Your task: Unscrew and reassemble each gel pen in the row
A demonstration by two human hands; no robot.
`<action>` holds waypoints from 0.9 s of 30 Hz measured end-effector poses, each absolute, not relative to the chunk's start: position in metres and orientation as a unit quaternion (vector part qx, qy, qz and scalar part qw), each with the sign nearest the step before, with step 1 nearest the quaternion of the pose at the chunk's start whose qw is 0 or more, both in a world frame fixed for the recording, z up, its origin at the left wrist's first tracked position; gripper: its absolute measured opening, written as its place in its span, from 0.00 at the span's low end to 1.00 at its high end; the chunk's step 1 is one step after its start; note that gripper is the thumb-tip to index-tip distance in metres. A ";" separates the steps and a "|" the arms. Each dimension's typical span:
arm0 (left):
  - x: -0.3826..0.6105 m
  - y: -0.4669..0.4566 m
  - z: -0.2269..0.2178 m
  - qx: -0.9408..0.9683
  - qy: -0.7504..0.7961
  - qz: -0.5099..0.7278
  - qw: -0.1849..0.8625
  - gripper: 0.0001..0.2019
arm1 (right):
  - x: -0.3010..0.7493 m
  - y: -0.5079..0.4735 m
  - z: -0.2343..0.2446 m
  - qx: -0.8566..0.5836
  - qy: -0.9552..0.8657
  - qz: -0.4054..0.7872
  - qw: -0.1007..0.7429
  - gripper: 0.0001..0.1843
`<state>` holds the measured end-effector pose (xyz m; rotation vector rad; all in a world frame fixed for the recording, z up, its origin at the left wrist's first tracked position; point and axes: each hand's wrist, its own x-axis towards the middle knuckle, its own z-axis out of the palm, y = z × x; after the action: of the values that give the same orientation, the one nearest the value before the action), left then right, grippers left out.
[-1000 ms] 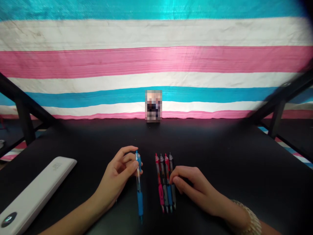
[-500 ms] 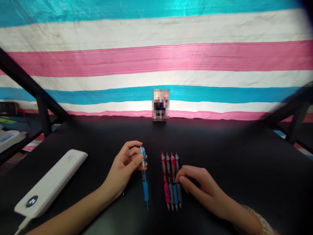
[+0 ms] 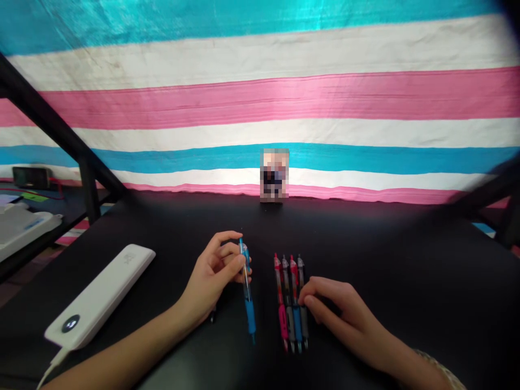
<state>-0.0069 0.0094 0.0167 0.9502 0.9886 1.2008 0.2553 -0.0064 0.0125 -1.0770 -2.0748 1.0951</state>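
Observation:
My left hand pinches the upper part of a blue click pen, which points toward me over the black table. To its right several pens with pink, grey, blue and dark grips lie side by side in a tight row. My right hand rests curled on the table, its fingertips pressed against the right side of that row. A small dark bit shows under my left wrist; I cannot make out what it is.
A white power bank with a cable lies at the left of the table. A small blurred card stands at the far edge before a striped pink, white and blue cloth. Black frame bars rise at left and right.
The view has swung left, so everything sits further right in the picture. Both hands and the pens keep the same places relative to each other.

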 end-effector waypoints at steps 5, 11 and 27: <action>-0.008 0.009 0.014 0.435 0.426 0.514 0.604 0.12 | 0.256 -0.007 0.011 -0.399 -0.776 0.400 0.280 0.16; -0.015 0.017 0.024 0.449 0.433 0.509 0.593 0.14 | 0.257 -0.008 0.010 -0.400 -0.775 0.405 0.272 0.16; -0.053 0.053 0.018 0.673 0.572 0.325 0.337 0.12 | 0.258 -0.010 0.008 -0.391 -0.783 0.404 0.267 0.14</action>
<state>-0.0531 0.0531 0.0181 1.7539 1.4915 0.8470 0.2579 -0.0099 0.0076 -1.0562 -2.1117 1.0897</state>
